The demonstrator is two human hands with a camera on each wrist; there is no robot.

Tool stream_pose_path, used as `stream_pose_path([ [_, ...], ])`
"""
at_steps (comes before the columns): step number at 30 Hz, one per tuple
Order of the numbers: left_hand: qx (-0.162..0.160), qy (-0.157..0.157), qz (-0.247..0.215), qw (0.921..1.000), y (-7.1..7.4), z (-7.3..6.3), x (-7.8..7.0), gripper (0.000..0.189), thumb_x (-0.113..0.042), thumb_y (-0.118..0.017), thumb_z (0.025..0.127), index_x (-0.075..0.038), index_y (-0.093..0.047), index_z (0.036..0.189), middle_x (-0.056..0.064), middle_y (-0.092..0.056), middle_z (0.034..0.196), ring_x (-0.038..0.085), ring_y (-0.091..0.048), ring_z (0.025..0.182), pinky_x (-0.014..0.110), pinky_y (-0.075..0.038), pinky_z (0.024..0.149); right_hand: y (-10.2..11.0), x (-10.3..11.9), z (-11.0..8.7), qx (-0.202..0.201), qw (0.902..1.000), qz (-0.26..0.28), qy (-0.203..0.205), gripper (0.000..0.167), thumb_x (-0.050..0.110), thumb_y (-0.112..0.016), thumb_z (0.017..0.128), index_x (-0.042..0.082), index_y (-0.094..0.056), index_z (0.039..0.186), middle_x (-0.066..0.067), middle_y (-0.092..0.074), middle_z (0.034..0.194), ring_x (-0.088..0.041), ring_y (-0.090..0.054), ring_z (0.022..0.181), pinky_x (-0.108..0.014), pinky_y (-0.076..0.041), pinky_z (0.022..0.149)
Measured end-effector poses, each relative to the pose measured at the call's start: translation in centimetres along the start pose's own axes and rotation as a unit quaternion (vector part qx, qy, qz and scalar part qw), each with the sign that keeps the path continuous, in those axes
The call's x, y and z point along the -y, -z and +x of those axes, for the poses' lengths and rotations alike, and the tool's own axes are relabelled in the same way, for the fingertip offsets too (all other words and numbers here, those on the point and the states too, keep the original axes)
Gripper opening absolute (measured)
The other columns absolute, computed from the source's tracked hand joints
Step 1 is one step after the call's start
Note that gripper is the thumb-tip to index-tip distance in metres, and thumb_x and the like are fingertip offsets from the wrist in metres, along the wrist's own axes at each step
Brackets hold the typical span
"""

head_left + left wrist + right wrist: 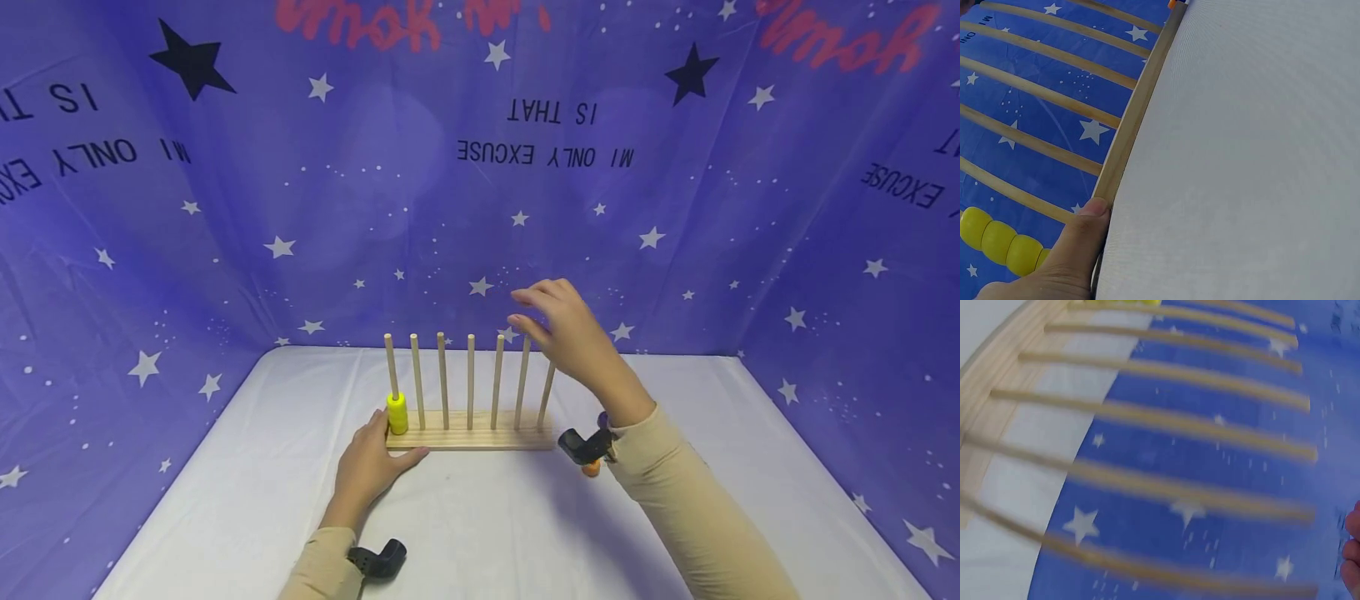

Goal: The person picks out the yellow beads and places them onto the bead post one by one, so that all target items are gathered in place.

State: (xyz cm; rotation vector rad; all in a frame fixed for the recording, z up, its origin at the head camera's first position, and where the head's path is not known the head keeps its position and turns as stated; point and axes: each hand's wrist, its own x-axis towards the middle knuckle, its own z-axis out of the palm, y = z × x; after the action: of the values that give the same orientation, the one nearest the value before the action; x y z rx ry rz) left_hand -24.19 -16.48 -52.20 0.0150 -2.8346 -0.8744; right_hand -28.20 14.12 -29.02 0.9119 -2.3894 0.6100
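Observation:
A wooden peg rack [471,440] stands on the table, a flat base with a row of several upright pegs. Yellow beads [397,415] are stacked on its leftmost peg; the other pegs carry none that I can see. My left hand [367,467] holds the base's left end, its thumb [1088,228] along the front edge. In the left wrist view the rounded yellow beads [1009,244] lie beside that thumb. Above the right-end pegs is my right hand [567,329], thumb and fingers apart, nothing visible between them. Only its fingertips [1352,550] show in the right wrist view.
An orange object [592,469] lies on the white tablecloth [480,517] right of the rack, partly hidden by the right wrist's black camera [583,447]. Another black camera [381,560] sits on the left wrist. Purple star-printed cloth [420,208] surrounds the table's back and sides.

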Motion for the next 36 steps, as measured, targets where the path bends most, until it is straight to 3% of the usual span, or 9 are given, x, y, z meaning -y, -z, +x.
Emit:
stream_pose_path([
  [9,-0.006,-0.007,0.0,1.0,0.1,0.0,-0.2,0.105,-0.069,-0.074,0.073,-0.01,-0.039,0.151,0.021,-0.047,0.15,0.045,-0.052,0.13,0.061,-0.046,0.102,2.2,-4.8,-4.3,-0.007,0.9924,-0.003,-0.123,0.037,0.025,-0.067,0.096,0.006,-0.064,0.128,-0.012,-0.066,0.122,-0.031,-0.053,0.121,-0.054,-0.045,0.103],
  [13,0.001,-0.001,0.001,1.0,0.2,0.0,-0.3,0.107,-0.071,-0.073,0.074,-0.008,-0.036,0.153,0.024,-0.041,0.154,0.047,-0.046,0.135,0.063,-0.042,0.106,2.2,-6.5,-6.6,0.009,0.9875,-0.021,-0.156,0.036,0.023,-0.065,0.097,0.005,-0.063,0.129,-0.013,-0.065,0.122,-0.033,-0.053,0.12,-0.057,-0.044,0.101],
  [22,0.0,-0.002,-0.001,1.0,0.2,0.0,-0.2,0.108,-0.071,-0.073,0.073,-0.008,-0.035,0.153,0.026,-0.039,0.154,0.048,-0.045,0.136,0.063,-0.042,0.106,2.0,-9.2,-10.7,0.029,0.9785,-0.03,-0.202,0.035,0.021,-0.06,0.1,0.004,-0.061,0.131,-0.017,-0.064,0.123,-0.037,-0.052,0.119,-0.06,-0.042,0.102],
  [30,-0.011,-0.011,0.003,0.9999,0.0,0.0,-0.1,0.106,-0.072,-0.073,0.072,-0.012,-0.038,0.152,0.017,-0.054,0.143,0.042,-0.056,0.125,0.06,-0.048,0.099,1.1,-10.6,-14.3,0.054,0.9677,-0.033,-0.244,0.035,0.019,-0.061,0.099,0.003,-0.061,0.131,-0.019,-0.064,0.121,-0.041,-0.051,0.121,-0.063,-0.04,0.103],
  [36,-0.004,-0.004,0.001,1.0,0.1,0.1,-0.1,0.107,-0.071,-0.073,0.073,-0.011,-0.035,0.153,0.022,-0.047,0.15,0.046,-0.051,0.131,0.063,-0.045,0.102,0.3,-11.3,-16.4,0.076,0.9625,-0.033,-0.258,0.036,0.018,-0.063,0.098,0.003,-0.061,0.131,-0.018,-0.065,0.121,-0.04,-0.052,0.12,-0.062,-0.042,0.103],
])
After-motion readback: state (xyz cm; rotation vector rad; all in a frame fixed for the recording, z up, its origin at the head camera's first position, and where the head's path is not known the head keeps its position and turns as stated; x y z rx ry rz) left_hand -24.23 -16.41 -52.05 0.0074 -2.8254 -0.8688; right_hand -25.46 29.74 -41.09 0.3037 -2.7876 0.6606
